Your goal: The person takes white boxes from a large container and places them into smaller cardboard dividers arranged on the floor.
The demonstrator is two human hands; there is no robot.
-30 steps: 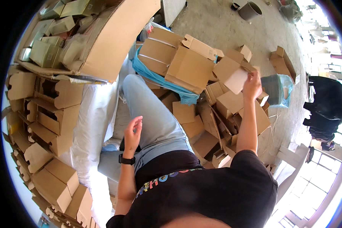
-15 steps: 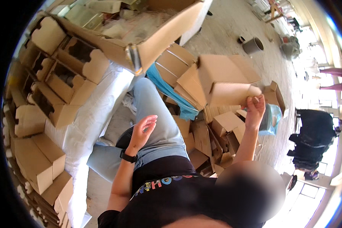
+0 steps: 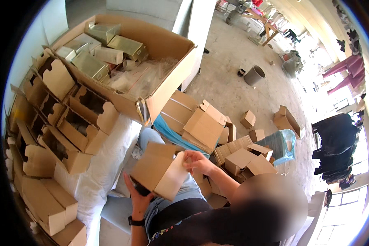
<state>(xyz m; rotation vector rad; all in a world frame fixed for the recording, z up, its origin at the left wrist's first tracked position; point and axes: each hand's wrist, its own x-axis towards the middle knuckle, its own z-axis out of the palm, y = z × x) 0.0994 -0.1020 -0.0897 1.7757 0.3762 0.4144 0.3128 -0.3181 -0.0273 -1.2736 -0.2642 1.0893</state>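
Note:
A small brown cardboard box (image 3: 153, 167) is tilted over my lap, held between both hands. My left hand (image 3: 139, 197) supports it from the lower left side, thumb up along the edge and fingers partly hidden beneath. With my right hand (image 3: 199, 162) I pinch the pale flap (image 3: 173, 174) on the box's right side. The inside of the box does not show from here.
On the left, several open cardboard boxes (image 3: 76, 129) stand on a white-covered surface (image 3: 86, 184). Behind them, a large carton (image 3: 168, 84) holds gold-coloured boxes and clear plastic bags. Loose boxes (image 3: 240, 160) are piled to the right; a grey bin (image 3: 254, 75) stands on the floor.
The box has come from the far right to over my lap in my right hand. My left hand, empty before, now holds its lower left side. The view has shifted too.

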